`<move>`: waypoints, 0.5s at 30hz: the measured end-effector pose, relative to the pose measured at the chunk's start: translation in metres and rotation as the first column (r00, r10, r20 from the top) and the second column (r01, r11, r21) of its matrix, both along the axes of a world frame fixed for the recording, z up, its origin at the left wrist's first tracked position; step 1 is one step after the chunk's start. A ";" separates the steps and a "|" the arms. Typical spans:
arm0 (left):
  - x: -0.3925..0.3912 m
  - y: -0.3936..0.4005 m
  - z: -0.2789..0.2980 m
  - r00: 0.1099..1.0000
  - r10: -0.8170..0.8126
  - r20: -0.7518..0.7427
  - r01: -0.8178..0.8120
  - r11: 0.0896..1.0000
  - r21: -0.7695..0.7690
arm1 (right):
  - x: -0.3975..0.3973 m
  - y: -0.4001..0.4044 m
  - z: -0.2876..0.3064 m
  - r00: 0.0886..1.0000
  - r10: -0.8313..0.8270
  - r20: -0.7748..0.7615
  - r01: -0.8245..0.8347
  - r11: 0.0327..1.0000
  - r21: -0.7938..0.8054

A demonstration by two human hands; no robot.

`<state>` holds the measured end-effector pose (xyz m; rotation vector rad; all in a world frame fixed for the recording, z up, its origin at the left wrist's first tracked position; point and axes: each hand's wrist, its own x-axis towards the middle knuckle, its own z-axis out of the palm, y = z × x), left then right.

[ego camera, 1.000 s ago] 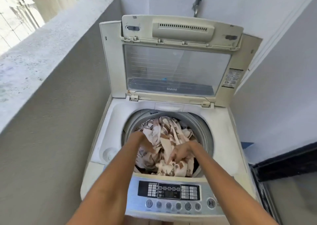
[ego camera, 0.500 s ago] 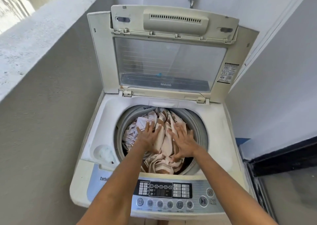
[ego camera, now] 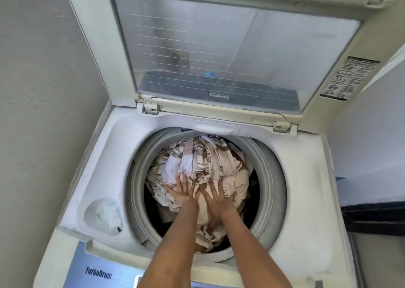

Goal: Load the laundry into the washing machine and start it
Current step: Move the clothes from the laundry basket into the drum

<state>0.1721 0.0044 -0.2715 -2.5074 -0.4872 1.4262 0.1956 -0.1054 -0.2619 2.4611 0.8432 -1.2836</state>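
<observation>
Already your left hand (ego camera: 183, 191) and right hand (ego camera: 215, 196) press flat, fingers spread, on the laundry (ego camera: 203, 167) heaped inside the washing machine (ego camera: 306, 178) drum; closing the raised lid (ego camera: 230, 46) and starting remain.

left hand (ego camera: 185, 192), right hand (ego camera: 215, 196), flat (fingers spread), side by side

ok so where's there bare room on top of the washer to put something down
Bare: the white deck right of the drum rim, and a narrower strip left of it, behind the round recess. Crowded: the drum, filled with laundry under the left hand and right hand.
</observation>
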 end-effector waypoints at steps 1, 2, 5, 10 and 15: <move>-0.004 0.002 -0.006 1.000 -0.003 0.028 0.003 1.000 0.003 | 0.000 0.001 0.001 1.000 0.003 0.008 -0.003 1.000 0.009; -0.008 0.005 -0.010 0.999 -0.009 0.049 0.009 1.000 0.005 | 0.000 0.003 0.003 1.000 0.001 -0.003 -0.001 1.000 0.011; -0.010 0.010 -0.002 0.999 0.007 0.037 -0.006 1.000 -0.002 | 0.014 0.013 0.021 0.987 -0.038 -0.153 0.038 0.999 -0.005; -0.002 0.011 0.051 1.000 -0.005 0.002 0.005 0.974 -0.227 | 0.066 0.040 0.091 0.988 -0.131 0.086 0.089 0.920 0.383; 0.030 0.060 0.080 0.998 0.026 -0.057 -0.048 0.892 -0.448 | 0.078 0.050 0.089 0.873 -0.209 0.440 -0.075 0.835 0.545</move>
